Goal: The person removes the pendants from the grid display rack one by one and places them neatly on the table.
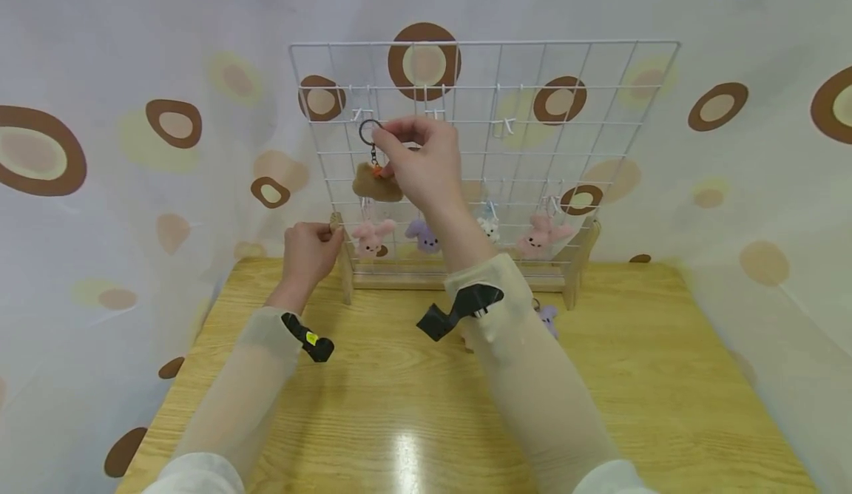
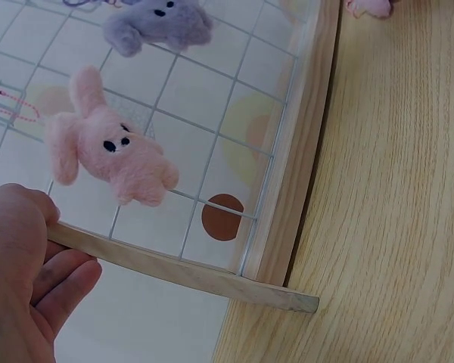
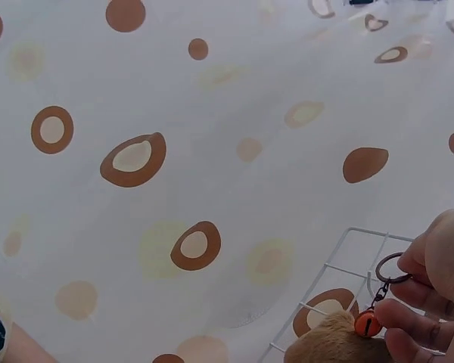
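My right hand (image 1: 429, 161) pinches the dark ring of a brown plush keychain (image 1: 378, 183) in front of the upper left of a white wire grid rack (image 1: 466, 122). An orange bell (image 3: 368, 324) and a short chain hang between ring and plush, as the right wrist view shows. Close by the ring is a white hook (image 1: 362, 114) on the grid. My left hand (image 1: 311, 254) grips the rack's left wooden post (image 2: 136, 253) between thumb and fingers. Beside that post hangs a pink bunny plush (image 2: 110, 147).
More plush keychains hang along the lower grid: a purple one (image 1: 423, 235), a white one (image 1: 489, 228) and a pink one (image 1: 542, 237). Another white hook (image 1: 504, 126) sits at upper right. A purple plush (image 1: 549, 318) lies on the wooden table (image 1: 373, 390), partly behind my right forearm.
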The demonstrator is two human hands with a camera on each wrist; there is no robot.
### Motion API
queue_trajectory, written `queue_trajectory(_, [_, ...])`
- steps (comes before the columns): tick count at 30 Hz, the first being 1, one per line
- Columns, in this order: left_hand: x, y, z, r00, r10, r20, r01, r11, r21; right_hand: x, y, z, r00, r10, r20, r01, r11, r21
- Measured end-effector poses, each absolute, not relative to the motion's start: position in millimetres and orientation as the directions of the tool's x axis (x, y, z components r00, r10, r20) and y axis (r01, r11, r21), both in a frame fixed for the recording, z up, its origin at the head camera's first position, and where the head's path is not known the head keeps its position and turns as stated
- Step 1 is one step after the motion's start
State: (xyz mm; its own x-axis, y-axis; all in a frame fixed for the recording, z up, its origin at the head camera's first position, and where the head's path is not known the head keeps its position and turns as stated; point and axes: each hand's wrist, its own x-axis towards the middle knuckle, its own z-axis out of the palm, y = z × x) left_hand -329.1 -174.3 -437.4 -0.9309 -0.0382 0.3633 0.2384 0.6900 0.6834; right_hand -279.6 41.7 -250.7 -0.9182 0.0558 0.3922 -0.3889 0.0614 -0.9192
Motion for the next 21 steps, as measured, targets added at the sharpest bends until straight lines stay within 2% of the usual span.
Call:
queue_trajectory(10, [-324, -172, -432, -0.941, -0.054, 0.335, 0.209, 0.685, 0.698, -262, 66, -276, -0.928, 0.061, 0.367, -0.364, 0.061, -0.930])
queue_trajectory(16, [-326, -172, -435, -0.944, -0.076, 0.321, 0.187, 0.677, 0.712, -250, 77, -308, -0.930, -0.001, 0.368, -0.367, 0.056, -0.928])
queue_trajectory(21, [-327, -172, -435, -0.944, -0.072, 0.322, 0.193, 0.670, 0.717, -239, 82, -330, -0.947, -0.028, 0.319, -0.321, 0.078, -0.944])
